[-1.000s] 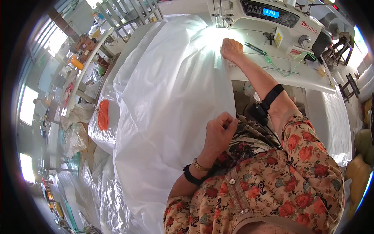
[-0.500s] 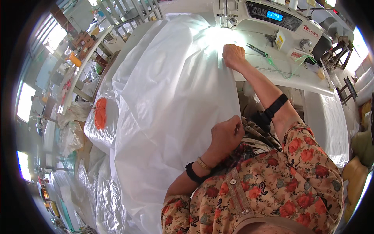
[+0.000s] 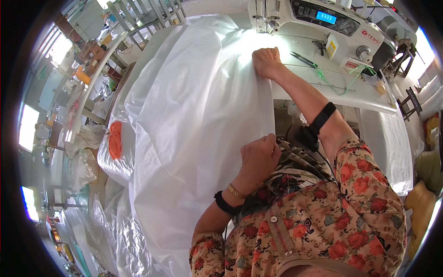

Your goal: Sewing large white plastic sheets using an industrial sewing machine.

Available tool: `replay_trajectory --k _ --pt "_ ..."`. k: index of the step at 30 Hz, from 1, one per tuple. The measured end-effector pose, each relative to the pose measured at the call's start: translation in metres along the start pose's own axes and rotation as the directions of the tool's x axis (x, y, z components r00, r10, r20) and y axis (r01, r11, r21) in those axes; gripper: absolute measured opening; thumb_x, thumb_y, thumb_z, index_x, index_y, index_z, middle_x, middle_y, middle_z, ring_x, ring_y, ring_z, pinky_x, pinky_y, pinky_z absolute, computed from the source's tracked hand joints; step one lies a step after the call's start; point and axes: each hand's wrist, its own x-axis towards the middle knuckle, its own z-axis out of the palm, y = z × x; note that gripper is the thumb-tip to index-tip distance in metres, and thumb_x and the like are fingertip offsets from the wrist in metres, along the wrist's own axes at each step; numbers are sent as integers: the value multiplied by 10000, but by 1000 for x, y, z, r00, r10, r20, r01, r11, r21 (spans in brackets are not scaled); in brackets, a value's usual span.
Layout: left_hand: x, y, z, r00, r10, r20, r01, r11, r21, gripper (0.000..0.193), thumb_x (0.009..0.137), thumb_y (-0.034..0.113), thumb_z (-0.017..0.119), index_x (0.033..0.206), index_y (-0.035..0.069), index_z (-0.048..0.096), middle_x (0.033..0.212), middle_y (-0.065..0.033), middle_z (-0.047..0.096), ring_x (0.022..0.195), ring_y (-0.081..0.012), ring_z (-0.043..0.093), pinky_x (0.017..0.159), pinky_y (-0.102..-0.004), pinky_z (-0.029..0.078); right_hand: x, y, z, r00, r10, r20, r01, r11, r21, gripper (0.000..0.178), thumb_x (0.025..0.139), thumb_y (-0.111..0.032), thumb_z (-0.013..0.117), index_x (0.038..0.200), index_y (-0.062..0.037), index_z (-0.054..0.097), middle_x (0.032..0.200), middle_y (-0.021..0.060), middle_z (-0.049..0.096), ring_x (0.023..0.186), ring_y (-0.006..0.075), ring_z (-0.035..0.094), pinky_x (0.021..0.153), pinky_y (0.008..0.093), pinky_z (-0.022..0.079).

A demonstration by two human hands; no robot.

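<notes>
A large, glossy white plastic sheet (image 3: 198, 111) lies draped over the sewing table and hangs down toward my lap. My right hand (image 3: 267, 62) is closed on its right edge, close to the sewing machine's (image 3: 330, 21) lit needle area. Nearer my body, my left hand (image 3: 259, 159) is closed round the same edge lower down, fingers curled in. Between the two hands the edge runs almost straight. Glare from the lamp washes out the sheet under the needle.
Right of my right hand, dark thread snips (image 3: 303, 60) and green string (image 3: 339, 90) rest on the white tabletop (image 3: 323, 76). An orange bundle of cord (image 3: 115, 140) sits on a plastic-wrapped pack at the left. A grey metal rack (image 3: 145, 18) stands at the back left.
Both my hands have shifted a little to the left, bringing the sheet's right edge with them. Their grip looks the same.
</notes>
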Motion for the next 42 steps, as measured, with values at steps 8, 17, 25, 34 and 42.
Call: replay_trajectory --k 8,17,25,34,42 --pt "18 2 11 997 -29 -75 20 993 -118 151 809 135 608 732 43 517 596 -130 567 575 -343 586 540 -418 437 8 18 22 959 262 -107 -239 953 185 119 797 -116 616 871 -25 636 823 167 681 820 354 672 745 454 487" --pt "20 7 18 995 -26 -96 11 988 -154 155 819 128 616 728 35 531 599 -130 580 575 -332 600 545 -410 448 -2 17 8 945 316 -79 -290 927 236 140 762 -67 550 808 -26 675 802 177 685 789 347 683 657 402 532" --pt "18 6 19 995 -26 -99 14 992 -122 161 825 141 612 724 44 531 585 -121 576 569 -335 598 533 -423 439 -8 10 3 960 270 -73 -256 954 159 156 754 -34 549 823 -35 690 821 174 691 797 341 685 681 396 541" --pt "14 2 25 994 -1 -112 -12 994 -113 160 828 147 608 728 47 533 595 -122 582 566 -333 599 532 -421 441 -9 12 1 966 245 -79 -230 958 169 132 759 -38 562 813 -40 683 823 169 691 802 334 685 685 392 542" --pt "15 2 24 994 -13 -110 -6 986 -166 164 827 138 613 727 37 531 596 -122 580 567 -327 599 539 -412 448 -9 18 12 968 232 -96 -211 959 188 151 810 -167 614 824 -16 616 821 182 670 760 360 668 652 442 528"
